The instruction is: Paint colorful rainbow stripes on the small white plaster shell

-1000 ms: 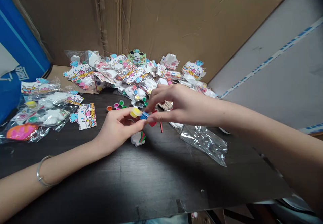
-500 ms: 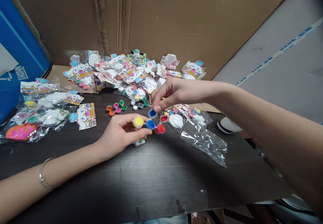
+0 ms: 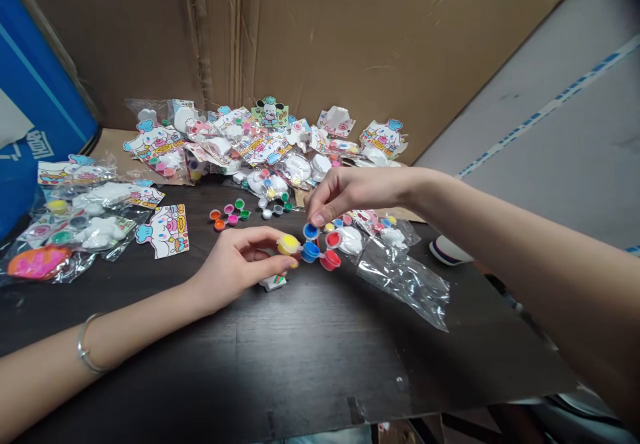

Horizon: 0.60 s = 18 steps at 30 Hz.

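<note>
Between my hands is a strip of small paint pots, with a yellow pot [image 3: 289,244], a blue pot [image 3: 310,252] and a red pot [image 3: 331,260]. The blue and red lids stand raised. My right hand [image 3: 333,197] pinches the blue lid [image 3: 311,231] from above. The thumb and index finger of my left hand [image 3: 245,264] curl around the yellow pot's left side; how firmly they touch it is hard to see. Just under my left thumb shows a small white piece [image 3: 274,283] with green and orange marks, mostly hidden; whether it lies on the table is unclear.
Bagged craft kits [image 3: 265,147] are heaped at the back, more kits [image 3: 85,217] at left. A loose cartoon card [image 3: 163,231], other paint pots [image 3: 231,214], a clear plastic bag [image 3: 405,284] and a white cup-like object [image 3: 450,251] lie on the dark table [image 3: 310,357].
The paint-pot strip and my right hand have shifted slightly to the right. The yellow pot sits farther out at my left fingertips, and my left hand has barely moved.
</note>
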{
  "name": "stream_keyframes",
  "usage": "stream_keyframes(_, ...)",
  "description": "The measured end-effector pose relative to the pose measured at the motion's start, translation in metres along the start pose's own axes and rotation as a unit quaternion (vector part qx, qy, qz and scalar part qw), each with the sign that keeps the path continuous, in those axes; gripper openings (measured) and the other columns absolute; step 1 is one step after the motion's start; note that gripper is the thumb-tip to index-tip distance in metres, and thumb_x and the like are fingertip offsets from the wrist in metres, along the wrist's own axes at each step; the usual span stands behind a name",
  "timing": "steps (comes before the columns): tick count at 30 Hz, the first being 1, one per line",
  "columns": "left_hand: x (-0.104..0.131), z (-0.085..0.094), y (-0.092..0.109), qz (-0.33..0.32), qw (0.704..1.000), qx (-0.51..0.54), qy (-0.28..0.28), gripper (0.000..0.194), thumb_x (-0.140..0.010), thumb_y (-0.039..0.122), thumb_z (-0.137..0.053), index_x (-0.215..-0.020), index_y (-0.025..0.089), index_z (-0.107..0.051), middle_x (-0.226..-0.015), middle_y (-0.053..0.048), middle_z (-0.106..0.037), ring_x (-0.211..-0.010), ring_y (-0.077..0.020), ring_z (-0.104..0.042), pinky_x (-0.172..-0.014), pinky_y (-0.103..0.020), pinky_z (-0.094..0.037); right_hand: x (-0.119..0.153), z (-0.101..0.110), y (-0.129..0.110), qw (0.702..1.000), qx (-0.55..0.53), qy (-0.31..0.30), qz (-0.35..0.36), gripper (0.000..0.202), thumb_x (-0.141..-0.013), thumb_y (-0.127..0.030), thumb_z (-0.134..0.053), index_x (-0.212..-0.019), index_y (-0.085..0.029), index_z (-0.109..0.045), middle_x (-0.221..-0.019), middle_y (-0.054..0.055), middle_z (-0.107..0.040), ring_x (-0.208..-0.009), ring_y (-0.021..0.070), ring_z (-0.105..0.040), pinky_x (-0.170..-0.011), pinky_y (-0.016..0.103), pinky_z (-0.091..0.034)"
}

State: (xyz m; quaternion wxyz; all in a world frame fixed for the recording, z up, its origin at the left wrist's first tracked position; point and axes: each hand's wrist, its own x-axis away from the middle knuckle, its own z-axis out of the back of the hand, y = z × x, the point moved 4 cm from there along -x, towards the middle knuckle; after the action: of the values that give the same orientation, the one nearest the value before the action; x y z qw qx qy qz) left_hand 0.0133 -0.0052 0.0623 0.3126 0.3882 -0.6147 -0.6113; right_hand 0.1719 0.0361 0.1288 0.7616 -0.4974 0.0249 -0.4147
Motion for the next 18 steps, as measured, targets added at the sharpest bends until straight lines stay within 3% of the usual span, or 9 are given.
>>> stream_keyframes(14,0.000,-0.001,-0.002,0.003,0.999,-0.043,0.001,0.013,-0.066,0.027,-0.071,-0.073,0.016,-0.071,-0.069,-0.004,-0.073,-0.058,-0.0148,-0.066,-0.057,-0.023,-0.055,0.001,-0.001,0.002,0.998,0.055,-0.011,-0.023,0.011,-0.076,-0.023,-0.062,-0.070,-0.019,-0.070,-0.072,0.000,-0.070,-0.068,0.0116,-0.060,-0.068,0.029,-0.046)
stream_keyframes(18,-0.001,-0.001,-0.003,-0.006,0.998,-0.059,0.007,0.012,-0.069,0.027,-0.069,-0.073,0.016,-0.070,-0.066,-0.003,-0.072,-0.058,-0.0157,-0.066,-0.057,-0.024,-0.055,0.009,-0.006,-0.020,0.978,0.172,0.114,0.008,0.016,-0.078,-0.035,-0.064,-0.080,-0.019,-0.069,-0.080,0.004,-0.069,-0.070,0.0138,-0.059,-0.062,0.030,-0.043)
